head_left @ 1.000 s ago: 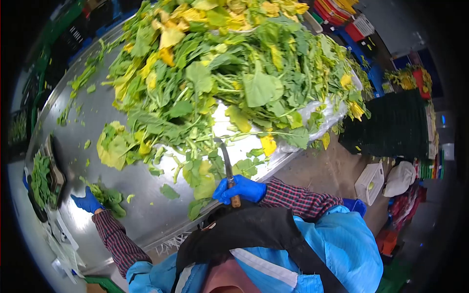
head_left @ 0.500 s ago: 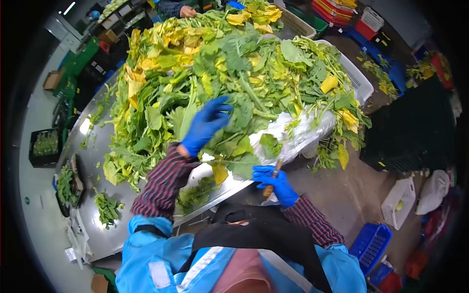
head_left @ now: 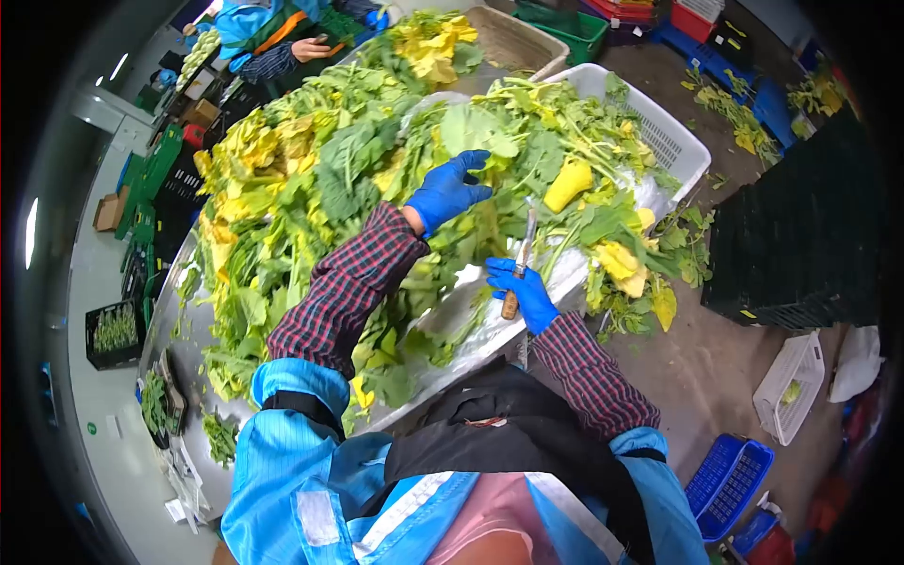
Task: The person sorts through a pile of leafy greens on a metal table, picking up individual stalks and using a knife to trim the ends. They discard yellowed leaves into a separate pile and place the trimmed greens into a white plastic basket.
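Blue gloves cover both hands. My left hand [head_left: 450, 193] is over the heap of green and yellow leaves [head_left: 353, 169], its fingers apart and slightly curled, with nothing held. Closer to my body, my right hand [head_left: 527, 294] is closed around the wooden handle of a knife [head_left: 524, 254], whose blade points away from me. Beneath and beside the right hand lies white plastic sheeting [head_left: 565, 273] at the table's front edge. The leaves reach into a white crate [head_left: 686, 141] at the heap's right.
A co-worker's hand [head_left: 311, 49] shows across the metal table [head_left: 202, 452]. Behind the heap is a beige tray [head_left: 527, 40]. Dark stacked crates [head_left: 791, 235] stand at the right, with a white basket [head_left: 791, 388] and a blue basket [head_left: 730, 485] on the floor.
My left hand has moved up and right over the leaves. The right hand has risen slightly with the knife, whose blade now shows more clearly. The view has shifted, and more of the co-worker shows.
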### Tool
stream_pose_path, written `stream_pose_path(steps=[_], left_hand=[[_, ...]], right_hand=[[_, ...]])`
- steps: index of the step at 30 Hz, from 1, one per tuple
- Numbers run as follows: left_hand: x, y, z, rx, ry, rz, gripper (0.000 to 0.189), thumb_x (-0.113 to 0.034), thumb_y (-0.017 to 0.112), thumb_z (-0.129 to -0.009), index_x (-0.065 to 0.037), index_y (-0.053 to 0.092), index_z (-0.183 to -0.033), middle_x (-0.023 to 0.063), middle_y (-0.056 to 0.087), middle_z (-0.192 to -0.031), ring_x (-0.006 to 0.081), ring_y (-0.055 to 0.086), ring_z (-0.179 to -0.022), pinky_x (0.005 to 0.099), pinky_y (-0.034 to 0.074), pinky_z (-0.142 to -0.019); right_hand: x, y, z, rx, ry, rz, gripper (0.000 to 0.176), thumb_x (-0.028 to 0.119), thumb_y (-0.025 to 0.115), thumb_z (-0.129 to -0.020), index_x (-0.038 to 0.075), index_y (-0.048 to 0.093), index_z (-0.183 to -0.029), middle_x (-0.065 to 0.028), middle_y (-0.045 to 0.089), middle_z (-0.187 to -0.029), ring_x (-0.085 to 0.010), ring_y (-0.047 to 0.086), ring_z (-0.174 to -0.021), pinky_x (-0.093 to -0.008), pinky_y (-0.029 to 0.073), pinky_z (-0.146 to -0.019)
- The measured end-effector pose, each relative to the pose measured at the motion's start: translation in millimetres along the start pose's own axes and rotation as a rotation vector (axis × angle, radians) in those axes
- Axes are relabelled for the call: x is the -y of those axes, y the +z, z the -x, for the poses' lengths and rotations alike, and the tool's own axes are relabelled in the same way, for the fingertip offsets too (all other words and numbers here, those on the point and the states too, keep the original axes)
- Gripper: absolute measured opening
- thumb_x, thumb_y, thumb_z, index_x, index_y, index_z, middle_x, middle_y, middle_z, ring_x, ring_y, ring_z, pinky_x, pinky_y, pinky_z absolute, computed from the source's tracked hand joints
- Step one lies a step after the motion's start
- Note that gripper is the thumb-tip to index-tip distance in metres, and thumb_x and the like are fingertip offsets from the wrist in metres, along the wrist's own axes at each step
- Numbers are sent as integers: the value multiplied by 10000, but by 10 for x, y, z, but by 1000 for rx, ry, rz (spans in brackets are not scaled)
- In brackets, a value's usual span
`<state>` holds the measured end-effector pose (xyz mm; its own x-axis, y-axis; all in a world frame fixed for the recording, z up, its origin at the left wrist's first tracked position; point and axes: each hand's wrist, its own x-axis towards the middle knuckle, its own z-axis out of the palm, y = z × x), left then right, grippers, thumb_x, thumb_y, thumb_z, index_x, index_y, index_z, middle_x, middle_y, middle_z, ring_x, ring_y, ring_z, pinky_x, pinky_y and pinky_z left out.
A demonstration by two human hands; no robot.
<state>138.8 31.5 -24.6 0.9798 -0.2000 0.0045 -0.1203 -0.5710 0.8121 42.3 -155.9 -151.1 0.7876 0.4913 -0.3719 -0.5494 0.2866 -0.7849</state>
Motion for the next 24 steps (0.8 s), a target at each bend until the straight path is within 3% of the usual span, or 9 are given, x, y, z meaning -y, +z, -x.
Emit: stream_pose_path(steps=[4, 8, 12, 16, 17, 18, 20, 22, 24], left_hand=[[240, 255, -797, -23, 10, -292, 760, -233, 728, -660, -73, 367, -1310, 204, 441, -1277, 344, 517, -1067, 396, 431, -891], [519, 518, -1399, -113, 11, -572, 930, -273, 769, -599, -70, 268, -1357, 258, 342, -1329, 392, 440, -1142, 408, 386, -954], [287, 650, -1777, -39, -333, -594, 1184, -320, 833, -475, -81, 138, -1402, 327, 358, -1267, 446, 421, -1133, 440, 378, -947], [430, 899, -2049, -58, -505, -677, 1088, -279, 817, -506, -120, 206, -1392, 271, 424, -1107, 432, 493, -1007, 445, 427, -868], [508, 996, -2161, -76, -547, -654, 998, -258, 799, -538, -108, 257, -1363, 276, 415, -1114, 432, 504, -981, 442, 439, -848], [489, 1068, -2283, -99, -587, -628, 908, -237, 780, -571, -96, 308, -1334, 281, 407, -1121, 432, 515, -954, 438, 451, -829], [475, 1202, -2521, -133, -573, -559, 616, -172, 707, -632, -66, 439, -1177, 286, 438, -1079, 434, 537, -887, 453, 462, -777], [559, 1395, -2776, -193, -437, -567, 529, -175, 692, -627, -69, 507, -1111, 247, 498, -1031, 402, 545, -897, 451, 462, -769], [402, 1558, -3124, -70, -279, -600, 466, -191, 681, -627, -76, 561, -1063, 201, 546, -981, 376, 551, -903, 443, 464, -763]], right_hand=[[154, -302, -429, -24, 60, 0, 380, 134, 585, -794, 71, 549, -1167, -37, 596, -1037, -149, 580, -920, -305, 456, -791], [127, -479, -718, 38, 129, -47, 490, 182, 621, -794, 75, 472, -1248, -52, 580, -1040, -164, 564, -951, -336, 451, -814], [208, -788, -1030, 16, 14, -89, 591, 94, 623, -783, 12, 374, -1313, -89, 525, -1179, -170, 540, -1011, -321, 439, -870], [572, -1193, -1333, -13, 75, -49, 602, 61, 607, -784, -5, 351, -1325, -96, 467, -1257, -167, 512, -1056, -294, 395, -920], [683, -1279, -1402, -45, 60, -139, 512, 3, 619, -748, -14, 452, -1232, -16, 555, -976, -85, 509, -829, -236, 436, -714], [796, -1384, -1489, -37, 76, -138, 512, 3, 619, -748, -14, 452, -1232, -16, 555, -976, -85, 509, -829, -236, 436, -714], [993, -1588, -1647, -37, -49, -271, 537, -13, 613, -738, -19, 436, -1245, -15, 551, -996, -76, 495, -818, -235, 431, -713], [1487, -1844, -1762, -42, -7, -155, 540, -38, 588, -732, -53, 416, -1244, -43, 491, -1149, -91, 470, -857, -242, 428, -730], [1498, -2443, -2209, -53, -97, 26, 406, 3, 576, -772, -17, 477, -1165, -6, 483, -886, -94, 480, -745, -239, 421, -657]])
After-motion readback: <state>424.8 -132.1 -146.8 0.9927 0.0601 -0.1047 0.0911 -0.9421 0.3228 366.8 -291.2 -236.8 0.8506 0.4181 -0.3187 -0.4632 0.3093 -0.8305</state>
